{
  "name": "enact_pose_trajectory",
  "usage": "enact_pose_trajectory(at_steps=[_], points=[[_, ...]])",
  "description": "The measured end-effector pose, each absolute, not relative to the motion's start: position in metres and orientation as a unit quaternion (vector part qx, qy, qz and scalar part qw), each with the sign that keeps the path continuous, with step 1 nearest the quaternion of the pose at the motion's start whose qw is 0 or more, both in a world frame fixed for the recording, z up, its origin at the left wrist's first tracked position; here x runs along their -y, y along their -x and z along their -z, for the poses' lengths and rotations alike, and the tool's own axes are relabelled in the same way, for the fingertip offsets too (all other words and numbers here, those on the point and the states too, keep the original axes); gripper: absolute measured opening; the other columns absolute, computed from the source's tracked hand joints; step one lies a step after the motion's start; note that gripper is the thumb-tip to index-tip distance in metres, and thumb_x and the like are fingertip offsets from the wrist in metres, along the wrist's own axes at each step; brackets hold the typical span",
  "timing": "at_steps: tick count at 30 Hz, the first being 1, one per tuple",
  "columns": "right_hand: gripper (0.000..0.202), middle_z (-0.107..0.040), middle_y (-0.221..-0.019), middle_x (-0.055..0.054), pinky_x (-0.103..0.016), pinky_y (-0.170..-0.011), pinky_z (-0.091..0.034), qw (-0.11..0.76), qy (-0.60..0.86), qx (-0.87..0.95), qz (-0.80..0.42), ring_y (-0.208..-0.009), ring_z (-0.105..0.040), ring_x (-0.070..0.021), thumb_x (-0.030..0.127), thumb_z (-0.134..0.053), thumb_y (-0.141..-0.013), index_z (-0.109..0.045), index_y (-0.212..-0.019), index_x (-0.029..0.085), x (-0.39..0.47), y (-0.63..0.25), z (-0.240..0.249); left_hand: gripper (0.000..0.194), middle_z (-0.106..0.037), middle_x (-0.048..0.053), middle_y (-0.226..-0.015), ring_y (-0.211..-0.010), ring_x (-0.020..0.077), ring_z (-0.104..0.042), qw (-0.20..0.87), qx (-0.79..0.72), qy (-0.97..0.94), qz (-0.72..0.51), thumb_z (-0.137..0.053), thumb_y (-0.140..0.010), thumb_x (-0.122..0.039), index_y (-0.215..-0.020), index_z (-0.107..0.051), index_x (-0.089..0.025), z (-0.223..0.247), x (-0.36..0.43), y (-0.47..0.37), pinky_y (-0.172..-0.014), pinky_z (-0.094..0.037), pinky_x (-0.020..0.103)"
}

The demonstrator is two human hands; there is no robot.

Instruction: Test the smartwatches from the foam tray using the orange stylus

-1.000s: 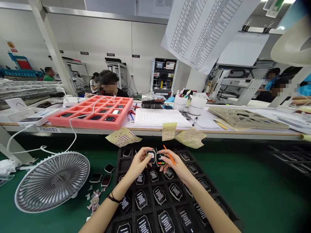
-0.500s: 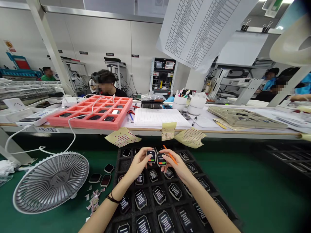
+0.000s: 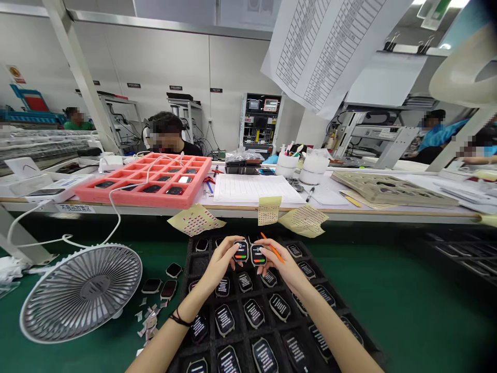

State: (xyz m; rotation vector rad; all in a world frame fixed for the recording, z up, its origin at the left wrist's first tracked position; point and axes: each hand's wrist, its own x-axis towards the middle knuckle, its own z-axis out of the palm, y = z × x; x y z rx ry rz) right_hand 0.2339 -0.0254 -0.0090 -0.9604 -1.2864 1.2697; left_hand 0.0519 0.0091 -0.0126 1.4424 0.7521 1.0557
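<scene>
Two lit square watch faces are held side by side above a black foam tray (image 3: 236, 332). My left hand (image 3: 224, 257) is closed on the left watch (image 3: 241, 252), its thumb at the screen's left edge. My right hand (image 3: 280, 261) grips the right watch (image 3: 258, 256), the thumb at its upper right, and an orange pen (image 3: 275, 249) lies across the same hand's fingers. Both screens show white text above a red and green bar. Below, the tray's compartments hold several watches (image 3: 254, 313) with white text on their dark screens.
At left stand a grey fan (image 3: 97, 287), loose watches (image 3: 151, 285) and paper scraps (image 3: 150, 322). A shelf edge (image 3: 217, 211) crosses ahead, bearing a pink tray (image 3: 190, 199) and paper sheets (image 3: 252, 189). Yellow sticker sheets (image 3: 196, 219) hang there. People sit beyond.
My left thumb has moved off the left watch's screen toward its edge, and that screen's display now shows more text and a fuller coloured bar. The hanging paper has swung right.
</scene>
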Motion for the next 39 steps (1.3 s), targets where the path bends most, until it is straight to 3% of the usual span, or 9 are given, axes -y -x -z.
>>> enact_pose_trajectory(at_steps=[6, 13, 19, 24, 32, 39], points=[[0.026, -0.057, -0.07, 0.002, -0.024, -0.043, -0.049, 0.523, 0.396, 0.536, -0.531, -0.048, -0.062, -0.013, 0.039, -0.058, -0.08, -0.057, -0.097, 0.019, 0.0239, -0.2349, 0.0116, 0.034, -0.057, 0.002, -0.086, -0.057, 0.0105, -0.057, 0.565, -0.316, -0.616, -0.448, -0.049, -0.083, -0.041, -0.107, -0.054, -0.017, 0.0146, -0.0101, -0.0516, -0.046, -0.039, 0.02], [0.04, -0.058, -0.089, -0.002, -0.025, -0.047, -0.05, 0.537, 0.395, 0.52, -0.534, -0.059, -0.065, -0.0143, 0.033, -0.07, -0.071, -0.053, -0.105, 0.022, 0.021, -0.2342, 0.0137, 0.039, -0.055, 0.007, -0.104, -0.065, 0.011, -0.057, 0.555, -0.313, -0.618, -0.461, -0.057, -0.08, -0.036, -0.113, -0.048, -0.019, 0.0177, -0.0116, -0.053, -0.045, -0.038, 0.018], [0.04, -0.058, -0.094, -0.003, -0.026, -0.049, -0.051, 0.534, 0.389, 0.524, -0.538, -0.061, -0.066, -0.0147, 0.031, -0.07, -0.071, -0.052, -0.106, 0.023, 0.0217, -0.2339, 0.0135, 0.041, -0.056, 0.007, -0.108, -0.084, 0.015, -0.057, 0.522, -0.312, -0.639, -0.471, -0.063, -0.076, -0.028, -0.113, -0.047, -0.019, 0.0183, -0.01, -0.0538, -0.06, -0.046, 0.021], [0.041, -0.058, -0.094, -0.003, -0.026, -0.05, -0.051, 0.532, 0.389, 0.531, -0.533, -0.062, -0.065, -0.0143, 0.03, -0.07, -0.071, -0.052, -0.107, 0.023, 0.0209, -0.2339, 0.016, 0.038, -0.055, 0.007, -0.106, -0.065, 0.0104, -0.056, 0.546, -0.306, -0.626, -0.466, -0.054, -0.083, -0.039, -0.115, -0.047, -0.019, 0.0187, -0.0118, -0.0523, -0.045, -0.04, 0.018], [0.035, -0.057, -0.094, -0.004, -0.025, -0.048, -0.05, 0.528, 0.401, 0.531, -0.527, -0.057, -0.065, -0.0131, 0.036, -0.065, -0.075, -0.054, -0.104, 0.021, 0.022, -0.2338, 0.0156, 0.034, -0.056, 0.005, -0.102, -0.06, 0.0085, -0.054, 0.54, -0.312, -0.624, -0.471, -0.052, -0.083, -0.038, -0.111, -0.05, -0.019, 0.0171, -0.0115, -0.0518, -0.047, -0.042, 0.019], [0.031, -0.058, -0.076, 0.002, -0.023, -0.043, -0.047, 0.533, 0.43, 0.533, -0.497, -0.046, -0.06, -0.0095, 0.037, -0.066, -0.074, -0.056, -0.097, 0.019, 0.0252, -0.2327, 0.01, 0.033, -0.057, 0.003, -0.09, -0.057, 0.01, -0.056, 0.54, -0.318, -0.621, -0.47, -0.049, -0.084, -0.041, -0.107, -0.055, -0.018, 0.0146, -0.0109, -0.0511, -0.046, -0.04, 0.02]])
